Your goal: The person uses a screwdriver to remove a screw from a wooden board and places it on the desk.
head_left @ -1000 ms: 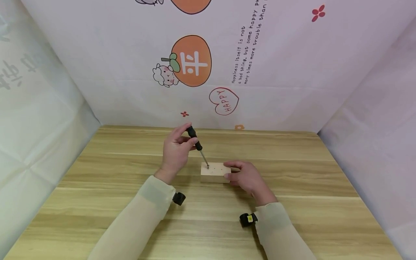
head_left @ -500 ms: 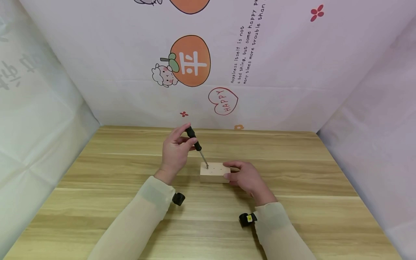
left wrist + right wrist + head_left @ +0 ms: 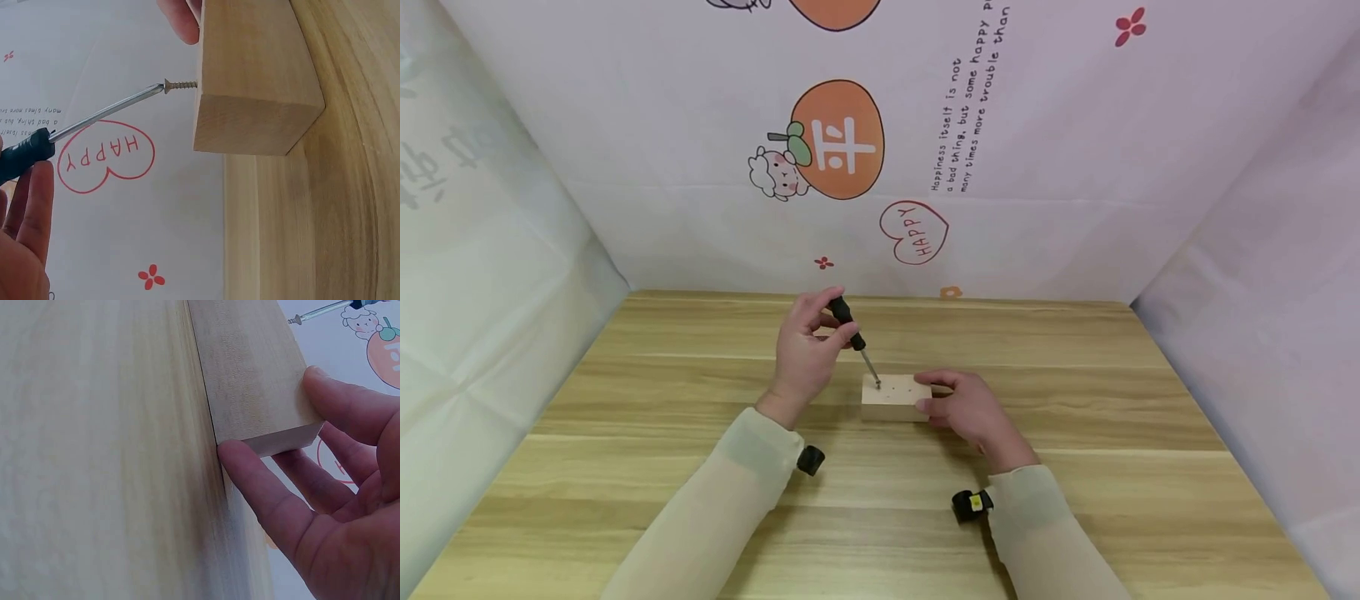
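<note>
My left hand holds a screwdriver by its dark handle between thumb and fingers. The tool leans, its tip on the head of a screw that stands out of the top face of a pale wooden block. Much of the screw's thread shows above the wood, in the left wrist view. Small dark holes mark the block's top to the right of the screw. At the block's right end my right hand grips it, thumb and fingers around the end, as the right wrist view shows.
The block rests on a wood-grain table. A white printed cloth rises behind the table's back edge, with further white sheets on the left and right. A small black camera sits at the left wrist and another at the right.
The left thumb and fingers have shifted slightly on the screwdriver handle. The block, the screw and the right hand stay put; the whole view has drifted a little.
</note>
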Tool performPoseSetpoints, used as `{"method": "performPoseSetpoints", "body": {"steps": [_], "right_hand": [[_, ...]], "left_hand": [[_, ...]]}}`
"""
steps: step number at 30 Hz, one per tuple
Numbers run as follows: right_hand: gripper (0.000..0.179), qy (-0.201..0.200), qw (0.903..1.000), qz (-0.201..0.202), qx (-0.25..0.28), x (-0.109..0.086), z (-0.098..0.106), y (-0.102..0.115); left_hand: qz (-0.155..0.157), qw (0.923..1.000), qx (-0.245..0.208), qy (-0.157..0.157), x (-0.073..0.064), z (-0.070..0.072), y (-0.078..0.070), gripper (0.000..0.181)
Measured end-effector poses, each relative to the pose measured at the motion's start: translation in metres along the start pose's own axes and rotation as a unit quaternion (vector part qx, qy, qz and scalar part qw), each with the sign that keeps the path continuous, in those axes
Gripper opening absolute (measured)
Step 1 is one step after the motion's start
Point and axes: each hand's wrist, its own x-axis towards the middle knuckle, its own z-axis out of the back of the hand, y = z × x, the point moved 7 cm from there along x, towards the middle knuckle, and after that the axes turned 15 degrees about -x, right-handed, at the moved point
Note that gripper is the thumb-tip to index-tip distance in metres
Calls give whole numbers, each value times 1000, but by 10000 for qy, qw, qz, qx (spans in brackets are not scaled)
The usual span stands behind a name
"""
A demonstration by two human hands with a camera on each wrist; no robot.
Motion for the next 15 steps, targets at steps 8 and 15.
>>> {"method": "performPoseSetpoints", "body": {"steps": [8,15], "right_hand": [[40,32,10000,14,11,-1,0,0],[39,-15,10000,12,-55,2,0,-2]], "left_hand": [[-521,9965,82,648,-3,-7,-11,50],[-433,9943,506,832,-2,-12,-13,49]]}}
